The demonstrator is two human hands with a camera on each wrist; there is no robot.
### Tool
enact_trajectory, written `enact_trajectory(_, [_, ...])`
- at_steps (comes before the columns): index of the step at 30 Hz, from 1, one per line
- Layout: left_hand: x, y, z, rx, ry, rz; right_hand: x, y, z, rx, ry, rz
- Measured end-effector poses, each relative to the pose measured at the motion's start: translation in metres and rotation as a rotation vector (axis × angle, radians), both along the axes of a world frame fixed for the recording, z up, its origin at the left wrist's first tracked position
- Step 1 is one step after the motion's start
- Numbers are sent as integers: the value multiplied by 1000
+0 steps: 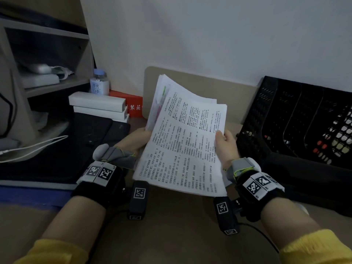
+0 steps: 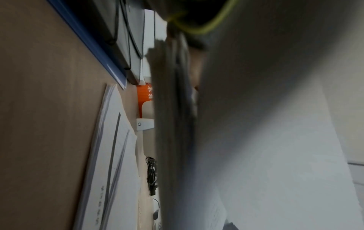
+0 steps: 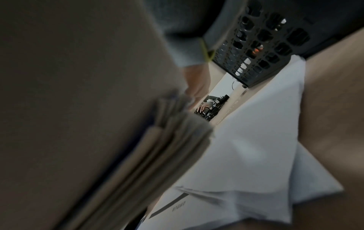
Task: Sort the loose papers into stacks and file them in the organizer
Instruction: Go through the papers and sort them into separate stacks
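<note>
Papers (image 1: 182,141) sit fanned above the desk (image 1: 171,235), left hand (image 1: 133,141) and right hand (image 1: 225,144) each pinching a side edge (organizer (image 1: 297,121) waits right), so squaring the edges first seems smart.

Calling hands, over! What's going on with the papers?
Both hands, left and right, hold the stack above the desk. Organizer to the right, unblocked. More sheets lie underneath.

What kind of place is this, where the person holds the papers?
Probably a study desk at home or in a dormitory: a black file organizer stands against the wall, a shelf unit sits at the left, and printed papers are held over the desk.
</note>
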State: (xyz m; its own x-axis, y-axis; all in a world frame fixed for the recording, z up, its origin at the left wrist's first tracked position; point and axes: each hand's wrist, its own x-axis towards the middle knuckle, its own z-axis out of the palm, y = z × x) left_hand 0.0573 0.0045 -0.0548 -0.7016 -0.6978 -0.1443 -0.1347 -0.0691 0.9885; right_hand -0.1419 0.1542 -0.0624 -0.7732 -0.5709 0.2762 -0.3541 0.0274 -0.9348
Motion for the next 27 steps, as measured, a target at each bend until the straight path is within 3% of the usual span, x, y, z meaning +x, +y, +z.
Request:
enact_trajectory(6, [-12, 7, 12, 128, 162, 46, -4, -8, -11, -102, 56, -133])
enact_trajectory(9, [-16, 13, 17, 136, 278, -16, -3, -6, -9, -121, 124, -184])
enact_trajectory(11, [-7, 13, 15, 131, 257, -134, -2, -4, -7, -129, 152, -196])
enact_trajectory(13, [2, 8, 12, 34, 103, -226, -1, -3, -7, -135, 162, -192])
enact_trajectory(16, [2, 4, 11, -65, 24, -119, 3, -1, -4, -168, 106, -164])
enact_trajectory(20, [-1, 8, 7, -174, 154, -38, 11, 2, 9, -297, -22, 15])
enact_trajectory(27, [-13, 15, 4, -248, 391, 120, 25, -6, 24, -416, 71, 138])
